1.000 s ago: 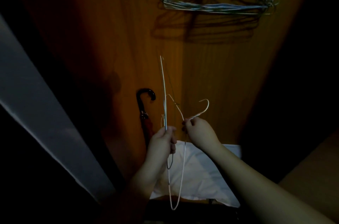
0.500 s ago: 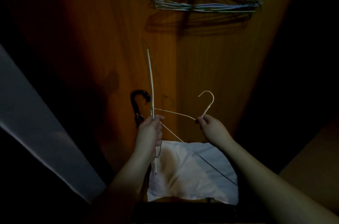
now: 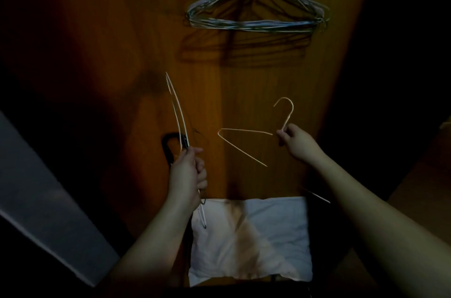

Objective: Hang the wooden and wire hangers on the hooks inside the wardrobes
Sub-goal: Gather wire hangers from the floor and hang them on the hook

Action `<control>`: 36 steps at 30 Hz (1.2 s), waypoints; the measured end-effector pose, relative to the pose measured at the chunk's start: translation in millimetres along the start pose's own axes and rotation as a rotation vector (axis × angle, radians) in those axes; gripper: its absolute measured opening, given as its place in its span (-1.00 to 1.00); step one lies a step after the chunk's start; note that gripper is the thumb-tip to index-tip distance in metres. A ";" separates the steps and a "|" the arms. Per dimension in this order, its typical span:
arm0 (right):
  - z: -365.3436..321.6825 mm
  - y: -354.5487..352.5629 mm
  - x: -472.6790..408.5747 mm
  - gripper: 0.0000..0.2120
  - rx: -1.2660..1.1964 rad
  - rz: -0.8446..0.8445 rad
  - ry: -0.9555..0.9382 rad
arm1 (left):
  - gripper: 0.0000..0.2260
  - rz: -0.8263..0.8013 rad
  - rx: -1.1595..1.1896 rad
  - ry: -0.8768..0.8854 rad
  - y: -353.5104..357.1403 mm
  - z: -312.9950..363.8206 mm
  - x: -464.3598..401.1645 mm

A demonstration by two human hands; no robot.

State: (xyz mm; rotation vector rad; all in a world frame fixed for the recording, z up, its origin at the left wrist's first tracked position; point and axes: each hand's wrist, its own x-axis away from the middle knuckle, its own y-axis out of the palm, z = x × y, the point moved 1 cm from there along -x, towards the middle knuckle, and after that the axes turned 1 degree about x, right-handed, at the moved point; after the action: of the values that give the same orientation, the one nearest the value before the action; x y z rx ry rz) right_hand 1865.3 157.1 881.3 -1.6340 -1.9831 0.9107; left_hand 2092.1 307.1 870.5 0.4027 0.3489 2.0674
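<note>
My right hand (image 3: 299,142) pinches a pale wire hanger (image 3: 244,146) at the neck, just under its hook, which points up. Its triangle stretches left and down, apart from the other hand. My left hand (image 3: 188,173) grips a thin bunch of wire hangers (image 3: 177,112) seen edge-on, their tips rising toward the wooden back panel and a hook end hanging below my fist. High on the panel, several wire hangers (image 3: 256,21) hang together from a hook near the top edge.
A black umbrella handle (image 3: 168,148) leans against the wooden panel (image 3: 244,82) behind my left hand. A white folded cloth (image 3: 273,239) lies on the wardrobe floor below my hands. A grey door edge (image 3: 41,207) slants at the left. The right side is dark.
My right hand has pulled its hanger rightward and up, free of the bunch in my left hand. The view has tilted up, showing more of the hung hangers.
</note>
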 end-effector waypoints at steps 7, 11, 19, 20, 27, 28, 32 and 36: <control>-41.0 -46.9 -33.9 -0.79 -0.026 0.054 -0.162 | -0.77 -0.043 0.122 0.093 31.0 41.9 -6.5; -71.7 -79.6 -54.8 -0.74 -0.036 0.131 -0.215 | -0.77 -0.096 0.167 0.162 52.1 70.2 -4.8; -126.0 -132.6 -97.5 -0.68 -0.041 0.298 -0.285 | -0.77 -0.149 0.178 0.266 94.9 129.2 1.9; -131.3 -136.5 -101.5 -0.67 -0.027 0.300 -0.291 | -0.77 -0.150 0.173 0.277 98.4 134.3 2.3; -159.2 -155.4 -128.2 -0.70 -0.102 0.314 -0.309 | -0.77 -0.161 0.174 0.350 115.1 161.8 5.6; -162.7 -158.7 -131.8 -0.69 -0.127 0.319 -0.305 | -0.77 -0.163 0.173 0.356 116.8 163.8 5.7; -174.8 -170.6 -149.3 -0.69 -0.244 0.328 -0.279 | -0.77 -0.162 0.158 0.376 122.1 168.0 6.2; -187.4 -183.3 -165.8 -0.71 -0.381 0.344 -0.241 | -0.77 -0.153 0.153 0.382 123.8 171.7 4.1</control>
State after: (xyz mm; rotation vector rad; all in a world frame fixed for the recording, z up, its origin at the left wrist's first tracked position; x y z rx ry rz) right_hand 1901.5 20.1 1157.2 -2.2227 -2.1777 0.9248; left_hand 2066.5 263.9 1076.1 0.0633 0.7468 1.9673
